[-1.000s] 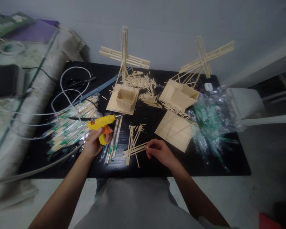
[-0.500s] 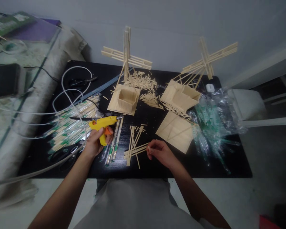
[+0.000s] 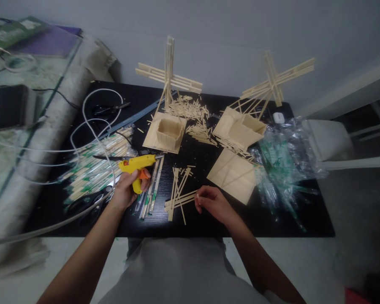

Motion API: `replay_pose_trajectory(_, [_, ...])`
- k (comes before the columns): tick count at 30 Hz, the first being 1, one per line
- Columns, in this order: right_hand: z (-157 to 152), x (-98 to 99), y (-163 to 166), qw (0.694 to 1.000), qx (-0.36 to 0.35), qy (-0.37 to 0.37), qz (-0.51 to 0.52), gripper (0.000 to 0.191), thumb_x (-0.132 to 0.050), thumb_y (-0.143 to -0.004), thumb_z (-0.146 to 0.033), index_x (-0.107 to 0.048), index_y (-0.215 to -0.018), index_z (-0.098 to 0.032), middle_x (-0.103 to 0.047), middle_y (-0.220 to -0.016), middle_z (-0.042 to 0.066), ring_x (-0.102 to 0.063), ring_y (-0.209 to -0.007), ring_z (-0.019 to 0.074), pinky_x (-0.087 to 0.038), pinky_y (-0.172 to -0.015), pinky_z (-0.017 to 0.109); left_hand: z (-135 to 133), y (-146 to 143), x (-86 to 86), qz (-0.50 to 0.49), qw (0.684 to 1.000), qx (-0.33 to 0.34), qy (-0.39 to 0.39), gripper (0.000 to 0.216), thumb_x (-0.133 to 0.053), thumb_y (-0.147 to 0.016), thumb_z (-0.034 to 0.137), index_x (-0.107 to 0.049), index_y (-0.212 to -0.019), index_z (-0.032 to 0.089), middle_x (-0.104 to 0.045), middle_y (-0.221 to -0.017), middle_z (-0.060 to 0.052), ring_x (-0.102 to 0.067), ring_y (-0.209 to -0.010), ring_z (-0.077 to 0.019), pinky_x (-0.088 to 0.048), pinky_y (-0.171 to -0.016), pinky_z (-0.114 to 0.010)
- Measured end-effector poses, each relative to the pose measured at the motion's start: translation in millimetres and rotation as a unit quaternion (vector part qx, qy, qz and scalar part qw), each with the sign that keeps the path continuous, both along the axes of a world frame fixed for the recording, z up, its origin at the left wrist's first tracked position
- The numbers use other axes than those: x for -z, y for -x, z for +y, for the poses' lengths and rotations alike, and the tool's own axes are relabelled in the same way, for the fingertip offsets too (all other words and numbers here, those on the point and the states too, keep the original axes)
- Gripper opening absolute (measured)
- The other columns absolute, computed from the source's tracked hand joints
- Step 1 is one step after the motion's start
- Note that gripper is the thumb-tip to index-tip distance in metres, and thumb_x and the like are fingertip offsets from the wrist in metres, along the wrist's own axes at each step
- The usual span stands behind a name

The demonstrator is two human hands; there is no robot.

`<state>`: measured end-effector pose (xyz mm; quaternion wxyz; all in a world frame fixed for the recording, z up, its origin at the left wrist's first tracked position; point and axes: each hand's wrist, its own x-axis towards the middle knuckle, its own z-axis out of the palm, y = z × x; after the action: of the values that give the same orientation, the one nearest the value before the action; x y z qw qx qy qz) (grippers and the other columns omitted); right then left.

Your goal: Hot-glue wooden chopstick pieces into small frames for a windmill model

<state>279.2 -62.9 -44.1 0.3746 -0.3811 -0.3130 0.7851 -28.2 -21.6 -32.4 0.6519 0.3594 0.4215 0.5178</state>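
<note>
My left hand is wrapped around the grip of a yellow glue gun, its orange trigger under my fingers and its nozzle pointing right. Beneath and beside that hand lie plastic-wrapped chopsticks. My right hand is closed in a pinch at the right end of some loose wooden sticks, which cross each other on the black table. What sits between those fingertips, if anything, is too small to make out. Just beyond my right hand lies a flat square wooden panel.
Two stick-built windmill models stand at the back, with piles of short stick pieces between them. More wrapped chopsticks, scissors and a white cable lie left. Crumpled plastic wrappers cover the right side.
</note>
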Motion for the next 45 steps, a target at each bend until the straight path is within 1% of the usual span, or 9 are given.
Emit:
replay_pose_trajectory(7, [-1, -0.9, -2, 1.000, -0.008, 0.000, 0.009, 0.042, -0.101, -0.077, -0.050, -0.073, -0.081, -0.020, -0.068, -0.069, -0.002, -0.060, -0.056, 0.0130, -0.050, -0.057, 0.028, -1, 0, 0.2, -0.003, 1.000, 0.003, 0.004, 0.050, -0.084, -0.086, 0.064, -0.079, -0.084, 0.015, -0.056, -0.048, 0.000, -0.054, -0.047, -0.0165, -0.038, -0.050, -0.030])
replay_pose_trajectory(14, [-1, -2.2, -2, 1.000, -0.008, 0.016, 0.021, 0.041, -0.101, -0.078, -0.050, -0.074, -0.082, -0.019, -0.068, -0.069, -0.001, -0.059, -0.056, 0.0128, -0.050, -0.056, 0.027, -1, 1, 2.3, -0.005, 1.000, 0.001, 0.002, 0.050, -0.083, -0.086, 0.063, -0.079, -0.085, 0.013, -0.057, -0.049, 0.000, -0.055, -0.047, -0.0166, -0.039, -0.050, -0.030])
replay_pose_trajectory(22, [-2, -3.3, -3, 0.999, -0.013, 0.031, 0.032, 0.039, -0.097, -0.084, -0.049, -0.074, -0.087, -0.018, -0.066, -0.063, -0.002, -0.054, -0.050, 0.0112, -0.046, -0.047, 0.023, 0, 0, 1.6, -0.005, 1.000, 0.001, -0.002, 0.052, -0.085, -0.085, 0.064, -0.079, -0.083, 0.013, -0.057, -0.049, 0.000, -0.055, -0.047, -0.0152, -0.039, -0.050, -0.028])
replay_pose_trajectory(26, [1, -5.6, -5, 0.998, -0.022, 0.034, 0.049, 0.042, -0.098, -0.083, -0.050, -0.071, -0.085, -0.018, -0.064, -0.061, -0.004, -0.053, -0.047, 0.0097, -0.045, -0.044, 0.020, 0, -1, 0.2, 0.001, 1.000, 0.000, -0.003, 0.052, -0.086, -0.084, 0.065, -0.080, -0.080, 0.013, -0.057, -0.049, -0.001, -0.056, -0.048, -0.0156, -0.040, -0.050, -0.028])
replay_pose_trajectory(30, [13, -13.6, -7, 0.993, -0.067, 0.038, 0.086, 0.051, -0.101, -0.076, -0.056, -0.065, -0.080, -0.019, -0.060, -0.056, -0.007, -0.047, -0.036, 0.0077, -0.040, -0.037, 0.019, 0, -1, -1.5, 0.010, 1.000, 0.004, 0.001, 0.053, -0.087, -0.082, 0.066, -0.081, -0.079, 0.014, -0.057, -0.048, -0.001, -0.055, -0.047, -0.0159, -0.039, -0.049, -0.028])
replay_pose_trajectory(33, [32, -22.9, -1, 0.990, -0.090, 0.029, 0.105, 0.048, -0.103, -0.075, -0.051, -0.069, -0.083, -0.018, -0.064, -0.059, -0.005, -0.054, -0.040, 0.0095, -0.046, -0.040, 0.020, 0, -1, -2.0, 0.019, 1.000, 0.008, 0.004, 0.054, -0.087, -0.081, 0.067, -0.080, -0.075, 0.015, -0.058, -0.049, -0.002, -0.055, -0.047, -0.0159, -0.038, -0.049, -0.029])
replay_pose_trajectory(37, [59, -29.2, 16, 0.991, -0.070, 0.013, 0.113, 0.038, -0.104, -0.076, -0.039, -0.075, -0.087, -0.018, -0.071, -0.070, -0.003, -0.063, -0.053, 0.0096, -0.053, -0.050, 0.020, -1, 1, -0.3, 0.031, 0.999, 0.010, 0.005, 0.055, -0.086, -0.081, 0.069, -0.079, -0.074, 0.015, -0.061, -0.051, -0.003, -0.056, -0.048, -0.0166, -0.039, -0.050, -0.030])
replay_pose_trajectory(39, [67, -27.3, 24, 0.992, -0.055, 0.007, 0.115, 0.039, -0.106, -0.074, -0.040, -0.076, -0.087, -0.019, -0.073, -0.074, -0.002, -0.064, -0.057, 0.0094, -0.055, -0.053, 0.020, -2, 2, 1.3, 0.039, 0.999, 0.013, 0.005, 0.055, -0.086, -0.082, 0.070, -0.081, -0.077, 0.015, -0.062, -0.051, -0.004, -0.057, -0.049, -0.0173, -0.040, -0.051, -0.031])
replay_pose_trajectory(45, [68, -14.3, 31, 0.995, -0.016, 0.004, 0.102, 0.039, -0.106, -0.073, -0.041, -0.075, -0.082, -0.019, -0.073, -0.072, -0.003, -0.063, -0.056, 0.0082, -0.054, -0.056, 0.020, -5, 5, 3.5, 0.069, 0.997, 0.025, 0.008, 0.052, -0.087, -0.083, 0.067, -0.084, -0.080, 0.015, -0.063, -0.052, -0.004, -0.054, -0.049, -0.0162, -0.039, -0.052, -0.031])
